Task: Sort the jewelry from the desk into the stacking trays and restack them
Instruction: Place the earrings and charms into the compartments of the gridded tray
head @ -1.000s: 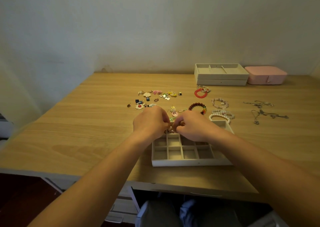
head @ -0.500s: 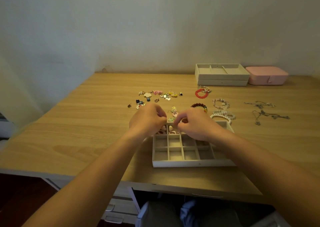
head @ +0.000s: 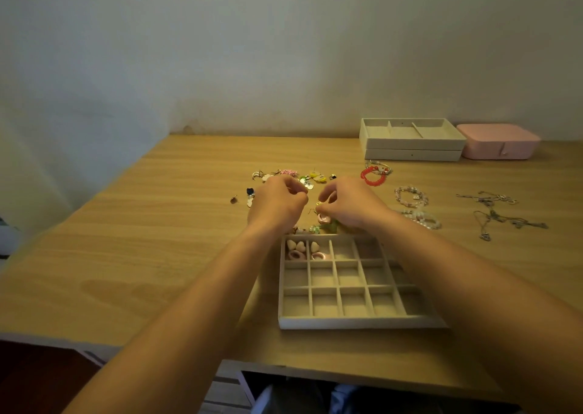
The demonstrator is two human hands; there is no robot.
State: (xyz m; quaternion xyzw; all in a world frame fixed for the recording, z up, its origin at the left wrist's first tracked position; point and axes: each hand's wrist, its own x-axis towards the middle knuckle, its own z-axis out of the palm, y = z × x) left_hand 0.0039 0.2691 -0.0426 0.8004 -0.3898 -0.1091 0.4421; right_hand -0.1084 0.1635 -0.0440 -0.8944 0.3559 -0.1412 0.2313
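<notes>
A grey compartment tray (head: 347,322) lies near the desk's front edge. Its far left cells hold cream heart pieces (head: 296,245) and pink rings (head: 296,256). Both hands are just beyond the tray's far rim. My left hand (head: 276,204) has its fingers curled, thumb against forefinger, and I see nothing in it. My right hand (head: 350,205) pinches the gold hook of a pink earring (head: 323,218). Green pieces (head: 329,227) lie under that hand. More small earrings (head: 310,177) are scattered just past the hands.
Two stacked grey trays (head: 410,153) and a pink box (head: 498,142) stand at the back right. A red bracelet (head: 373,177), beaded bracelets (head: 410,196) and thin necklaces (head: 498,213) lie to the right. An open drawer (head: 239,382) sits below the desk edge.
Both hands moved away from above the tray's far left cells to the loose earrings beyond it. The hearts and pink rings in those cells are now uncovered.
</notes>
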